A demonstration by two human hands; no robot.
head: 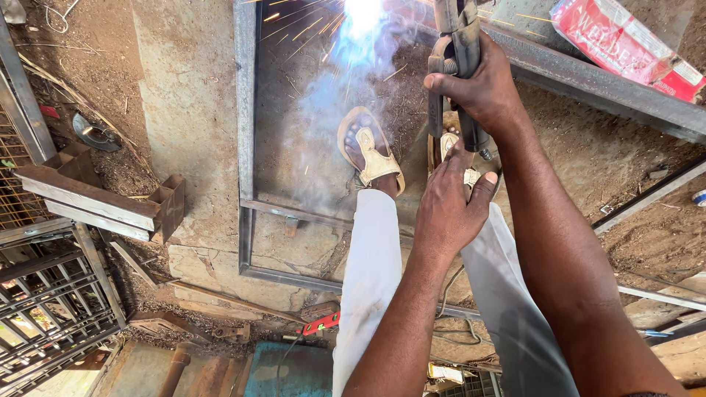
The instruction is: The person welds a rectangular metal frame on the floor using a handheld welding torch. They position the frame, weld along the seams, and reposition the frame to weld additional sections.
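a weld is judged to be in progress: the electrode holder (457, 66) is clasped by the right hand (482, 84) just right of the bright arc (362, 15) on the steel frame (245, 147), steadied below by the left hand (448, 209), fingers partly curled, and steady travel along the joint is called for next.

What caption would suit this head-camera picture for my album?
Right hand grips a black welding electrode holder, left hand steadying below, as a bright arc sparks on the rectangular steel frame.

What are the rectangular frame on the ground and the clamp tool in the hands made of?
Frame: looks like bare steel angle, dull grey-brown, unpainted, sparks flying at its far edge. Clamp tool, gripped by the right hand and steadied by the left hand: dark metal jaws; handle probably insulated, mostly hidden.
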